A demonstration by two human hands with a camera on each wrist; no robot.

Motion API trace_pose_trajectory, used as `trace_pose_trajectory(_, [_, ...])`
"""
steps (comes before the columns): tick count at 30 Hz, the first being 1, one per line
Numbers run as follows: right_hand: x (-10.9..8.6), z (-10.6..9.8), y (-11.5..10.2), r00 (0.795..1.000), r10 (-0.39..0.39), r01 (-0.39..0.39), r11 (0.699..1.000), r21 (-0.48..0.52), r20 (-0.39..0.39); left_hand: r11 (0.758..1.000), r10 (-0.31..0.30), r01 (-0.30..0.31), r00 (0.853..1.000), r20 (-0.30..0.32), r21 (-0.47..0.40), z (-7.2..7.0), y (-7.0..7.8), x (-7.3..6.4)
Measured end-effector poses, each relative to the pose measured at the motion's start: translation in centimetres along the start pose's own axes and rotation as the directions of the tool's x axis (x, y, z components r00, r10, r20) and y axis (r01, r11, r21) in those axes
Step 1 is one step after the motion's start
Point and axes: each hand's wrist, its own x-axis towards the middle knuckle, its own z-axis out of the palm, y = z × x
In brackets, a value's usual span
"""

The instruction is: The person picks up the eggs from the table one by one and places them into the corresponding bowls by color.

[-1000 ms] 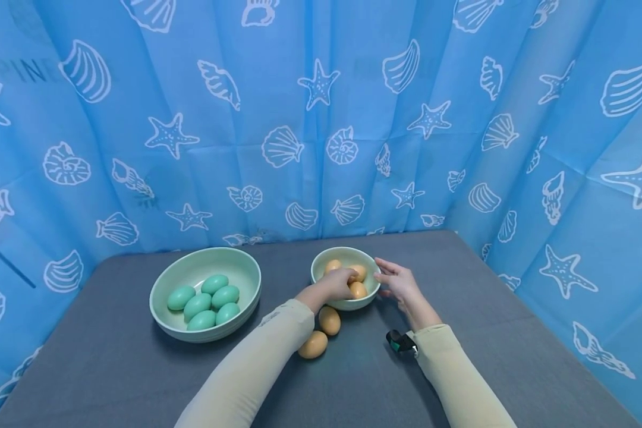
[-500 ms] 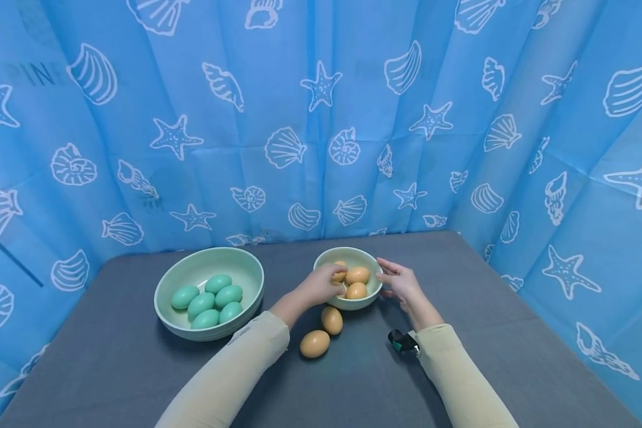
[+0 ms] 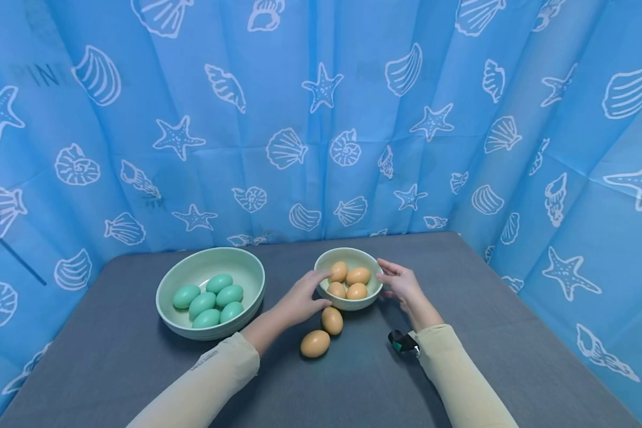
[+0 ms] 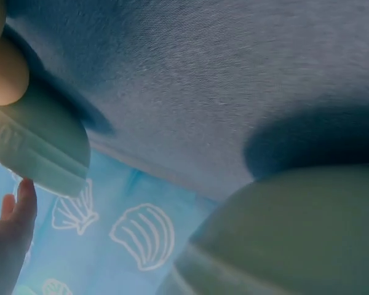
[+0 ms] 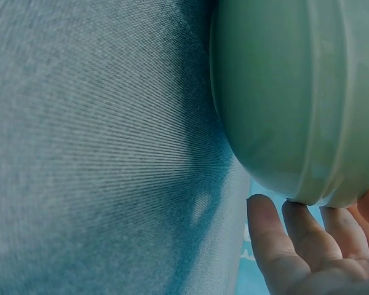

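My left hand (image 3: 301, 297) is at the left side of the small pale green bowl (image 3: 353, 304), thumb and fingers spread apart with nothing held between them. Its fingertips are close to the rim; whether they touch it I cannot tell. Several orange-brown eggs (image 3: 358, 275) lie inside that bowl. At its right side is my right hand (image 3: 403, 285); in the right wrist view its fingertips (image 5: 298, 212) rest against the bowl's outer wall. Two more brown eggs, a nearer one (image 3: 315, 344) and a farther one (image 3: 331, 321), lie on the cloth before the bowl.
A larger green bowl (image 3: 166, 309) holding several green eggs (image 3: 202, 304) stands to the left on the grey tablecloth (image 3: 353, 380). Behind the table hangs a blue shell-print curtain (image 3: 299, 89). A black strap (image 3: 401, 340) hangs at the right wrist.
My left hand has let go of an egg in the small bowl and drawn back left, out over the rim. The right hand has stayed at the bowl's side.
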Motion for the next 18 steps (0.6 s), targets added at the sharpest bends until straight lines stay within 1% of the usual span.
trace_pose_trajectory(6, [-0.1,0.1,0.0,1.000,0.000,0.000,1.000,-0.002,-0.007,0.995,-0.088,0.090,0.995,0.043,-0.050,0.0,-0.2,-1.8])
trace_pose_trajectory(10, [-0.1,0.1,0.1,1.000,0.005,-0.005,1.000,0.001,-0.007,0.993,-0.102,0.107,0.992,0.074,-0.055,0.2,-0.7,-2.7])
trace_pose_trajectory(12, [-0.1,0.1,0.1,1.000,0.005,-0.005,1.000,0.000,-0.007,0.993,-0.104,0.108,0.990,0.095,-0.044,0.3,-1.0,-3.2])
trace_pose_trajectory(14, [-0.1,0.1,0.1,1.000,0.003,-0.003,1.000,-0.002,-0.008,0.991,-0.120,0.127,0.984,0.133,-0.040,0.4,-1.2,-3.6])
trace_pose_trajectory(18, [-0.1,0.1,0.1,1.000,0.008,-0.008,1.000,0.000,-0.010,0.983,-0.157,0.174,0.964,0.215,-0.059,0.3,-1.8,-4.5])
